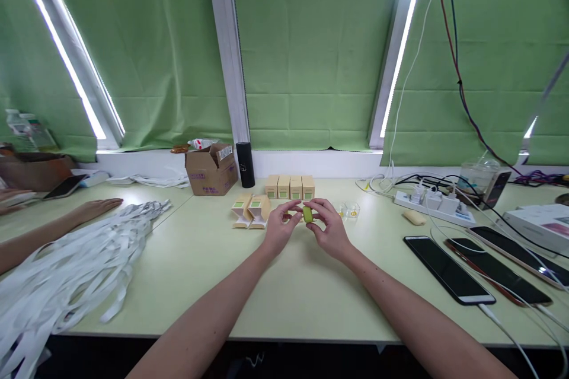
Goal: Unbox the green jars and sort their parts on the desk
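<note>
Green block (308, 215), one: long axis running near to far in view, one narrow end toward the far window side, the other toward the near table edge; whether it stands upright or tips away cannot be told. Position: between the two hands, at the right hand's fingertips, left hand just to its left, over the middle of the table.

Setting, by size:

Green blinds (311, 53), across the far side.

Table (275, 296), pale, spanning left to right.

Forearms, two, reaching from the near edge and converging. Right hand (332, 232): fingers bent, closed to a pinch, fingertips at the block's far end, thumb at the near end. Left hand (279, 229): fingers curved, thumb and forefinger a little parted; whether it touches the block cannot be told.

White straps (102, 254), heaped at left, a co-worker's hand (98, 207) lying flat beside them.

Cardboard carton (211, 174), flaps raised, far left of centre.

Phones (448, 269), three, right side, screens dark.

Power strip (438, 208), white, plugs fitted, far right.

Black cylinder (245, 165), upright, right of the carton.

Small boxes (290, 188), four in a row, beyond the hands.

Opened boxes (241, 212), two, left of the left hand.

Clear cups (352, 210), right of the right hand.
</note>
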### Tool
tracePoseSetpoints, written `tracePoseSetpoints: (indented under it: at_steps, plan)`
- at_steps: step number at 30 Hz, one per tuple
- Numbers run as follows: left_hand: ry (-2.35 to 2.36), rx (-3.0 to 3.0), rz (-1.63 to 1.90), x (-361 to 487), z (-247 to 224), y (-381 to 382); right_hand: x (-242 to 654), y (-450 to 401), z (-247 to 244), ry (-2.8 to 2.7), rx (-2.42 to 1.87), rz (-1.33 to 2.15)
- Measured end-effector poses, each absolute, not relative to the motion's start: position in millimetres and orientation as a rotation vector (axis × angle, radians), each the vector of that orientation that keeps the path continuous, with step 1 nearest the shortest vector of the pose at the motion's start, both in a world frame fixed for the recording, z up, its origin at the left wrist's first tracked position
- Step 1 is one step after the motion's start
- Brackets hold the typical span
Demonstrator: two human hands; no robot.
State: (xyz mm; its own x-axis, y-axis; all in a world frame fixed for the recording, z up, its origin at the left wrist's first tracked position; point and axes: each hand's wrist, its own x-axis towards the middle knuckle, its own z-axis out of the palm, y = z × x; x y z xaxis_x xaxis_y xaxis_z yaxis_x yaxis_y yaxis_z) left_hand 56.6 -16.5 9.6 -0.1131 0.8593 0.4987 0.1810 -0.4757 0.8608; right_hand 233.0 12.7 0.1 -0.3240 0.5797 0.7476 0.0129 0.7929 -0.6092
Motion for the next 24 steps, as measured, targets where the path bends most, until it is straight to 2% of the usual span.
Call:
tracePoseSetpoints:
  at_steps: [7, 14, 24]
  plan:
    - [0.956, 1.715, 1.421, 56.2, 13.2, -16.4, 234.7, 10.0, 2.4, -1.852, -0.459, 0.556]
    - [0.982, 1.661, 1.510, 57.7, 14.1, -16.0, 235.3, 12.6, 2.5, -1.685, -0.446, 0.655]
    - [1.209, 1.803, 1.571, 58.3, 8.2, -14.8, 237.2, 8.7, 7.6, -1.682, -0.420, 0.565]
